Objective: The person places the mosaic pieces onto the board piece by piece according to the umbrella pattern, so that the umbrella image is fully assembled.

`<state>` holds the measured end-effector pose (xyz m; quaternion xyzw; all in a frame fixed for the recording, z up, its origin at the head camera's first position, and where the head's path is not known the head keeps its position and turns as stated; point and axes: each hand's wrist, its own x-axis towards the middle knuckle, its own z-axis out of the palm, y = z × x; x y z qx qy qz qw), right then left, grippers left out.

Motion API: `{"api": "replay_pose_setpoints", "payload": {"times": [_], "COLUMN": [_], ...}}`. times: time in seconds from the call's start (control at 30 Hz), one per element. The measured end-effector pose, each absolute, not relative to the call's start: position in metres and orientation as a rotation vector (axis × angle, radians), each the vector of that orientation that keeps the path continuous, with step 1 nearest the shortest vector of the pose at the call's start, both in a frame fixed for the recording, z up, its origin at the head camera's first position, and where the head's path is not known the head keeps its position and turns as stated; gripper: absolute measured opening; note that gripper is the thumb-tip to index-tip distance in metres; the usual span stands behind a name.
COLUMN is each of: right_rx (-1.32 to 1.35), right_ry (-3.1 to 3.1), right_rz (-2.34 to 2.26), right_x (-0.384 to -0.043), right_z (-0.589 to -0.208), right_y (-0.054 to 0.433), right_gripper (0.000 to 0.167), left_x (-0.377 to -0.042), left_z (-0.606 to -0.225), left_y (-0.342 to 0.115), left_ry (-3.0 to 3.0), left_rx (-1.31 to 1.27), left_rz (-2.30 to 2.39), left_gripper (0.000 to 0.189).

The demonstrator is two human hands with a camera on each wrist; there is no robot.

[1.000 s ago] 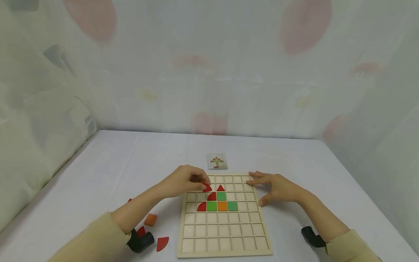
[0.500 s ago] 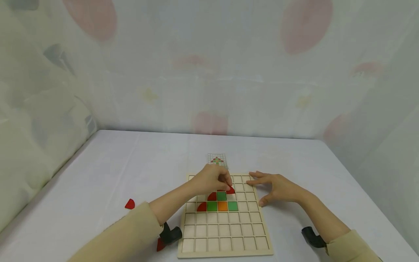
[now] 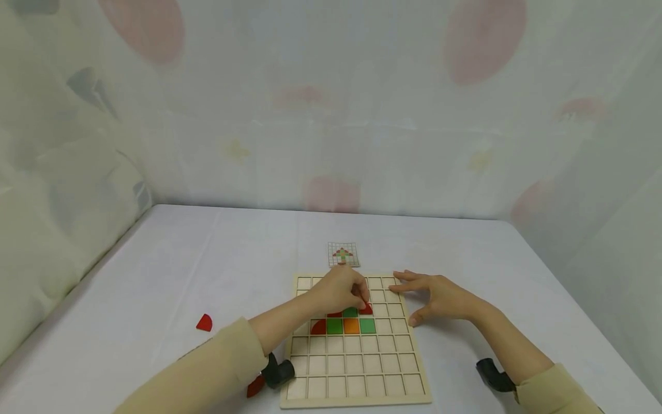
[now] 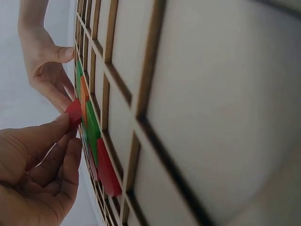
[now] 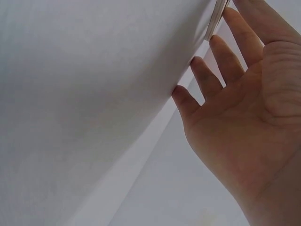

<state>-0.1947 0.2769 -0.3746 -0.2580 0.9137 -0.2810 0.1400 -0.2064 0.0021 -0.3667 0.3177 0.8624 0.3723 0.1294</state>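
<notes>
My left hand (image 3: pixel 337 290) pinches a red quarter-circle tile (image 3: pixel 366 309) between thumb and finger, over the gridded wooden board (image 3: pixel 360 387). In the left wrist view this red tile (image 4: pixel 74 114) sits at the fingertips, slightly tilted. Beneath it in the grid lie a green square (image 3: pixel 368 326), an orange square (image 3: pixel 351 326), another green square (image 3: pixel 334 326) and a red quarter-circle (image 3: pixel 318 327). The left hand partly covers the row above and hides the red triangle. My right hand (image 3: pixel 439 296) rests at the board's right edge with fingers spread, touching the rim (image 5: pixel 217 20).
A small pattern card (image 3: pixel 342 254) lies behind the board. Two loose red tiles rest on the white table to the left: one farther out (image 3: pixel 204 322), the other (image 3: pixel 255 386) partly behind the black left wrist camera (image 3: pixel 277 372). Patterned cloth surrounds the table.
My left hand has carried the red tile rightward across the board, then lowered it toward the cell right of the upper green square. The right hand has stayed put.
</notes>
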Motion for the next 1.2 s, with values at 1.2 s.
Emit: {"api": "replay_pose_setpoints", "payload": {"times": [1.2], "right_rx": [-0.721], "right_ry": [2.629], "right_rz": [-0.828], "right_x": [-0.1937], "right_z": [-0.3736], "right_y": [0.277], "right_gripper": [0.073], "left_x": [-0.2025], "left_z": [-0.3681], "left_y": [0.0054], "left_ry": [2.573], "left_rx": [0.94], "left_rz": [0.974], "left_gripper": [0.005]}}
